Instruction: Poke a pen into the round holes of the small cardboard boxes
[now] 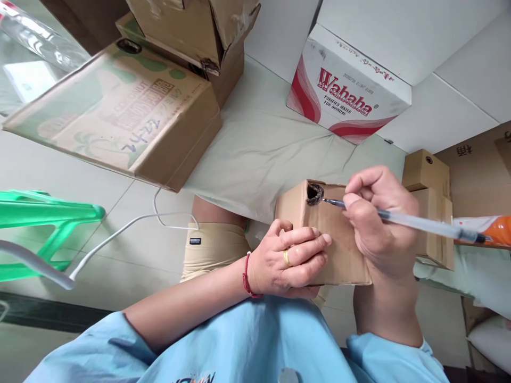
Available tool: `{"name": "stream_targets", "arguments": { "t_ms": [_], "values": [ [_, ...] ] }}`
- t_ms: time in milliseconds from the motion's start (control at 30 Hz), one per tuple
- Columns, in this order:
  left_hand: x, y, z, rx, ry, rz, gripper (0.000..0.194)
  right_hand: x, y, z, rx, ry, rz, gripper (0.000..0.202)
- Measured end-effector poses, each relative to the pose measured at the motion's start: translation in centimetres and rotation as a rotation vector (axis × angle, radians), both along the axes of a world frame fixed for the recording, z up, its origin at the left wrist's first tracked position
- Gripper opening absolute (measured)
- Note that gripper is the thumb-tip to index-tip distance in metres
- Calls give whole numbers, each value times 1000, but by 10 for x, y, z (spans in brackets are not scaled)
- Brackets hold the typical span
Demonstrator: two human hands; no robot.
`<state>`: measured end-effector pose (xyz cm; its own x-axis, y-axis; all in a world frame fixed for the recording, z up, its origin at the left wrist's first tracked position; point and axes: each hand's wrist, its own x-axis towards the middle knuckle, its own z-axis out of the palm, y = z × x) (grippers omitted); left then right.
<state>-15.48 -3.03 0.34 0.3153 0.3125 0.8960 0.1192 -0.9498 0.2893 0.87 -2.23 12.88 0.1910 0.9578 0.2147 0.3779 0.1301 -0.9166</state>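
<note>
A small brown cardboard box [345, 266] is tilted in front of my body. My left hand [291, 260] grips its left side, fingers laid across the face and the thumb side partly hidden. Between the fingertips of my right hand [383, 223] is a clear-barrelled pen [419, 221]. Its tip points left at a dark, ragged-edged hole [315, 194] near the box's top corner. The tip is at the hole's right rim; whether it touches, I cannot tell.
A white Wahaha carton [347, 90] stands on the pale cloth [255, 138] ahead. At left are a large printed carton [112, 117], a green plastic stool [51, 218] and a white cable [115, 234]. Small brown boxes [433, 213] and an orange package [497, 229] sit at right.
</note>
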Motion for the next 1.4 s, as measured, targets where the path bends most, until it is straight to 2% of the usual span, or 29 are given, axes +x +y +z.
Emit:
{"name": "stream_targets", "arguments": {
  "t_ms": [133,300,367,467,600,833,933,1133,1400],
  "values": [
    [4,0,-14,95,-107,2,8,-3,-13,-7,95,-25,-1,12],
    [8,2,-17,127,-110,55,5,-5,-17,-9,159,-78,-135,4],
    [10,3,-17,127,-116,63,5,-4,-17,-9,163,-126,-155,11],
    [13,3,-18,132,-151,44,19,-3,-19,-6,118,-256,-111,19],
    [16,2,-21,136,-185,17,39,0,-22,-4,91,-377,-49,14],
    [16,1,-22,137,-188,1,49,2,-22,-4,92,-436,4,9],
    [15,0,-23,132,-183,11,44,1,-21,-3,83,-451,12,10],
    [12,-1,-21,101,-148,14,13,1,-20,-4,102,-439,-38,12],
    [12,-3,-26,111,-123,44,13,0,-19,-5,98,-464,-129,14]
  ]
}}
